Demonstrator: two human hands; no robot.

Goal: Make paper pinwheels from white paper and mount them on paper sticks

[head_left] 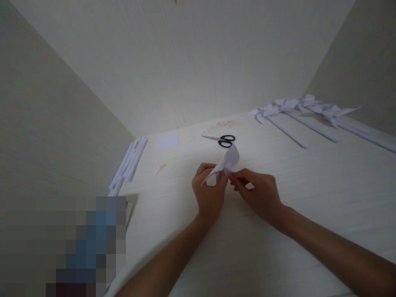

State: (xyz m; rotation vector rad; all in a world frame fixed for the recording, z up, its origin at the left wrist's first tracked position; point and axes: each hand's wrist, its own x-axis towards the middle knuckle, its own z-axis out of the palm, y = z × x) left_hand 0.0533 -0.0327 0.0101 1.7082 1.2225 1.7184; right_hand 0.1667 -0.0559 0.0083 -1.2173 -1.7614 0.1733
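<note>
A white paper pinwheel with curled blades is held up in front of me, over the middle of the table. My left hand is closed around its near part, fingers pinching the paper. My right hand pinches at the pinwheel's centre from the right; whether it also holds something small there is hidden by the fingers. Just beyond the pinwheel lie black-handled scissors, blades pointing left, flat on the table.
Several finished paper pinwheels on sticks lie at the back right. Rolled white paper sticks are piled at the left edge. A square paper sheet, small thin sticks and small pale pieces rest on the white table. Walls enclose it.
</note>
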